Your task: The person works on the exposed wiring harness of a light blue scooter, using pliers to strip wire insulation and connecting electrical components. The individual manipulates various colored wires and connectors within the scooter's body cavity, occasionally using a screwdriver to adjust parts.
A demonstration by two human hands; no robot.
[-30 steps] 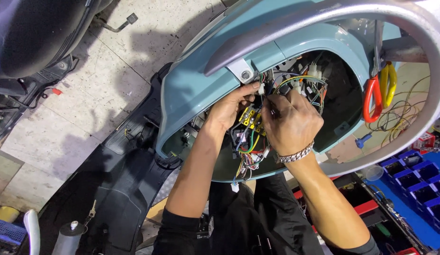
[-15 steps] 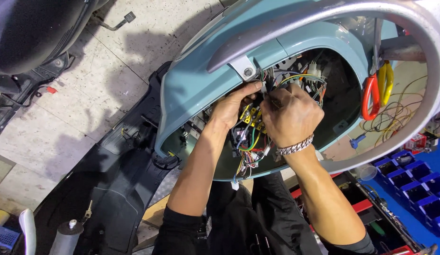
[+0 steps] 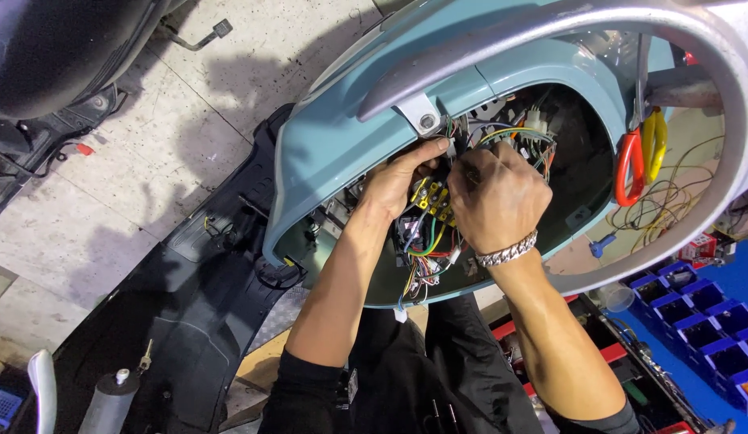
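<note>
We see a tangle of coloured wires (image 3: 426, 241), green, yellow, red and blue, with small yellow connectors, inside the opening of a pale blue scooter body panel (image 3: 334, 153). Our left hand (image 3: 398, 181) reaches into the tangle, fingers bent among the wires, though we cannot tell what it grips. Our right hand (image 3: 494, 197), wearing a silver chain bracelet (image 3: 506, 253), is clenched on wires just beside it. Right of the hands, red and yellow handled tools (image 3: 641, 157) hang inside the panel. Left of the hands lies a worn, pale tiled floor (image 3: 133, 137) and black scooter bodywork (image 3: 181, 321). Lower right stand blue parts bins (image 3: 695, 321).
</note>
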